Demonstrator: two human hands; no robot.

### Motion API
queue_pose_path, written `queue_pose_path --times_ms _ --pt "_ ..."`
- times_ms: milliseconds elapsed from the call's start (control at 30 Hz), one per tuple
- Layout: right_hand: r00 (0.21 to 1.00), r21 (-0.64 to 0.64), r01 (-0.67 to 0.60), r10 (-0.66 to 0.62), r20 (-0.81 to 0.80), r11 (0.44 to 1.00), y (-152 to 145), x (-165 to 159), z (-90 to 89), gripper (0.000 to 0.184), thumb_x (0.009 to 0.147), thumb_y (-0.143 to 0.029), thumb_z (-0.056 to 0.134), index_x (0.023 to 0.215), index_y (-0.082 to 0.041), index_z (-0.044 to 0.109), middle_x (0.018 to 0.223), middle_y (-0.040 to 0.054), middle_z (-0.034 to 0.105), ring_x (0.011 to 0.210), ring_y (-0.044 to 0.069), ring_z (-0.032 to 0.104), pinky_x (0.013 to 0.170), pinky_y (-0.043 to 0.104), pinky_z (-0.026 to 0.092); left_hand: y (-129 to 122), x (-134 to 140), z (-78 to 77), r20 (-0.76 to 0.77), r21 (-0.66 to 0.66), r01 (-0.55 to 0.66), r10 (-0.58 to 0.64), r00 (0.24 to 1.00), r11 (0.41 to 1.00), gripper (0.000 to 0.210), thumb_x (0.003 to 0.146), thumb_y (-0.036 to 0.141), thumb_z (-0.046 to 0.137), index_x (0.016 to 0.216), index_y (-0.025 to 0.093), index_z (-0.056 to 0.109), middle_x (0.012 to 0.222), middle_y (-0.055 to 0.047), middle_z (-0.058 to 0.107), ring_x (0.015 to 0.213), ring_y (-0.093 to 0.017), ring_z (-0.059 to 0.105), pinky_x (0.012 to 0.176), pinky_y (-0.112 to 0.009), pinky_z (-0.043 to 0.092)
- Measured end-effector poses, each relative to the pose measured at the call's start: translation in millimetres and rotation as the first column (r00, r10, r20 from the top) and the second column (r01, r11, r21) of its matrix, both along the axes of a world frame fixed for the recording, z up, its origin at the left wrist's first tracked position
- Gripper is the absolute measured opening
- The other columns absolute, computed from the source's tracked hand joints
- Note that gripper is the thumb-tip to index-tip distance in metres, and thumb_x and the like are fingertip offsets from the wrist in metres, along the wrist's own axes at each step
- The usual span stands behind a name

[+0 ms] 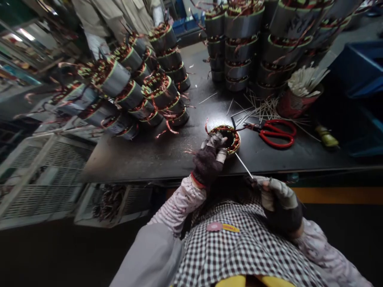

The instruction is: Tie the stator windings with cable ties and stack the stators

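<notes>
A motor stator with copper windings and a pale green rim lies near the table's front edge. My left hand, in a dark glove with wrapped fingertips, is closed on the stator's left side, its fingers curled over the ring. From the stator's near right edge a thin white cord runs taut toward me. Its other end is pinched in my right hand, gloved and taped likewise, just off the table's edge. Red-handled scissors rest right of the stator, their tips close to it.
Stacked stators stand at the left, and taller stacks at the back. A red tub holds white sticks, more scattered beside it. Blue bins are at the right, plastic crates low at the left. A person stands across the table.
</notes>
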State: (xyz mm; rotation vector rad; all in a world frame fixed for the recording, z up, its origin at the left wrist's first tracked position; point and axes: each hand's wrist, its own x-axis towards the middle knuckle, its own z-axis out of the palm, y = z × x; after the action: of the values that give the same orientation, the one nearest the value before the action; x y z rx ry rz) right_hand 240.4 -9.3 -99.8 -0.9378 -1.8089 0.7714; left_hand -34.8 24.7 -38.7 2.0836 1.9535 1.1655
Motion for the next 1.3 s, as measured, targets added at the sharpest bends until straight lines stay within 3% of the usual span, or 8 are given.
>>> queue_pose_path --times_ms 100,200,333,400,567,667,800,1300 --pt "0.998 0.135 -0.043 0.035 0.059 0.990 21.0 -15.8 14.7 0.025 0.107 -0.031 0.066 0.129 -0.036 0.078 0.105 0.0077 0.087 0.094 0.031 0.087 0.084 0.049 0.078 -0.6 0.6 6.3 -0.029 -0.050 -0.026 0.025 0.999 0.998 0.039 0.113 0.033 0.067 0.145 0.016 0.079 0.144 -0.018 0.086 0.145 -0.035 0.078 0.132 -0.057 0.060" --pt "0.999 0.116 -0.044 0.040 0.037 0.992 43.9 -35.2 33.4 0.019 0.111 -0.035 0.065 0.123 -0.031 0.079 0.111 0.0100 0.089 0.105 0.032 0.088 0.096 0.052 0.077 3.6 4.2 9.7 0.101 -0.083 -0.050 0.058 0.993 0.995 0.029 0.108 0.034 0.077 0.132 0.019 0.082 0.137 -0.015 0.088 0.139 -0.034 0.081 0.129 -0.055 0.063" --pt "0.981 -0.095 -0.109 0.092 -0.168 0.989 63.0 -55.2 55.5 0.021 0.110 -0.047 0.075 0.122 -0.031 0.081 0.112 0.0056 0.089 0.098 0.028 0.088 0.090 0.048 0.077 7.9 11.3 2.4 0.532 -0.082 0.002 0.042 0.846 0.997 0.027 0.104 0.029 0.083 0.129 0.019 0.082 0.129 -0.012 0.091 0.119 -0.027 0.088 0.113 -0.048 0.072" --pt "0.961 -0.239 -0.167 0.104 -0.255 0.957 68.1 -60.9 66.3 0.026 0.106 -0.053 0.082 0.116 -0.030 0.081 0.105 0.0038 0.088 0.088 0.025 0.085 0.082 0.042 0.075 8.4 12.1 -1.3 0.596 -0.047 0.030 0.004 0.803 0.998 0.020 0.100 0.025 0.087 0.120 0.020 0.086 0.121 -0.008 0.092 0.113 -0.026 0.089 0.112 -0.048 0.073" --pt "0.968 -0.220 -0.214 0.177 -0.179 0.952 75.7 -64.2 87.2 0.024 0.104 -0.051 0.084 0.106 -0.027 0.084 0.097 0.0046 0.087 0.086 0.024 0.082 0.085 0.041 0.072 6.5 7.4 -1.2 0.458 0.070 0.051 -0.077 0.886 0.996 0.016 0.092 0.013 0.092 0.102 0.025 0.091 0.106 -0.002 0.093 0.106 -0.025 0.090 0.115 -0.052 0.072" --pt "0.985 -0.081 -0.167 0.164 -0.048 0.983 82.2 -66.9 87.7 0.018 0.106 -0.044 0.080 0.111 -0.028 0.087 0.105 0.0074 0.088 0.095 0.027 0.084 0.092 0.045 0.072 5.8 6.5 0.5 0.419 0.114 0.057 -0.100 0.903 0.992 0.020 0.092 0.012 0.093 0.106 0.026 0.091 0.108 -0.001 0.094 0.106 -0.025 0.090 0.116 -0.055 0.071" --pt "0.987 -0.063 -0.102 0.109 0.118 0.993 90.2 -72.6 82.2 0.016 0.105 -0.040 0.076 0.107 -0.028 0.086 0.100 0.0079 0.089 0.091 0.029 0.084 0.085 0.045 0.071 6.2 7.6 2.5 0.382 0.121 0.055 -0.098 0.919 0.991 0.018 0.093 0.012 0.092 0.104 0.026 0.091 0.106 -0.001 0.093 0.105 -0.025 0.090 0.116 -0.054 0.071" --pt "0.997 0.215 -0.069 0.061 0.044 0.974 84.7 -69.1 80.0 0.008 0.109 -0.031 0.076 0.112 -0.029 0.083 0.103 0.0056 0.088 0.093 0.026 0.084 0.088 0.045 0.073 7.7 9.9 6.0 0.308 0.072 0.046 -0.066 0.949 0.996 0.016 0.094 0.015 0.093 0.105 0.026 0.091 0.106 -0.001 0.094 0.106 -0.026 0.090 0.123 -0.057 0.067"
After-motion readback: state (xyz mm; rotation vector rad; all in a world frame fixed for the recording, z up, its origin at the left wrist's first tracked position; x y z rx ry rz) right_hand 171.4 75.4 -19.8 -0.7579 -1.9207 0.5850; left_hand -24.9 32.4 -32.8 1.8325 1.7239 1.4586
